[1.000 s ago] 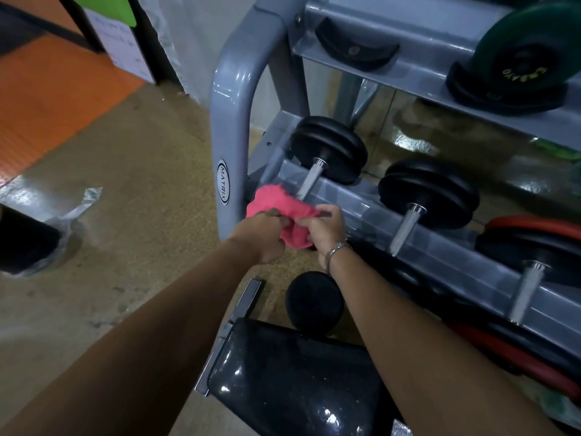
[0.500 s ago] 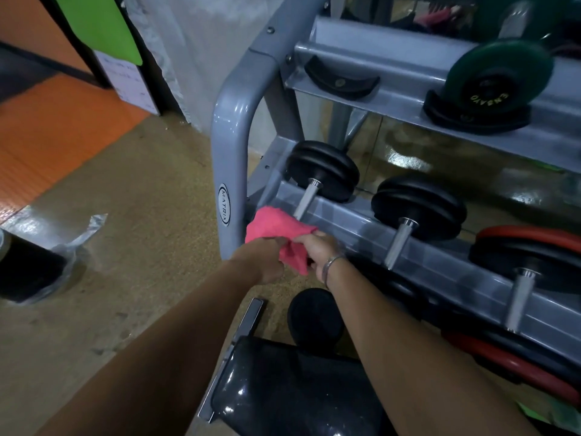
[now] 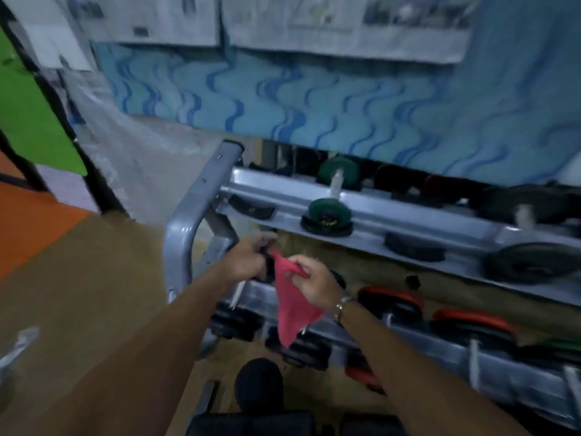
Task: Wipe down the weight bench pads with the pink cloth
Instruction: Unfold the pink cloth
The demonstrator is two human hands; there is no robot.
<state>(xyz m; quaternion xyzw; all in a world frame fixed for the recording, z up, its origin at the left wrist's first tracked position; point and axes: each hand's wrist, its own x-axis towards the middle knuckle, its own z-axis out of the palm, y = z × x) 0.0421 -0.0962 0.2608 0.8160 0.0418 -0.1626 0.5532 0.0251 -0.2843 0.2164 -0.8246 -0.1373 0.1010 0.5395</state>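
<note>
Though pinched above, pink cloth (image 3: 294,309) dangling.

A gym: a grey rack (image 3: 361,202) loaded with dumbbells (image 3: 328,212).

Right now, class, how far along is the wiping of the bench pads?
Nothing looks wiped yet. In hand: the left hand and right hand hold the pink cloth up in front of the dumbbell rack, its corner hanging loose. Left: the black bench pad below, which the cloth is not touching.
</note>
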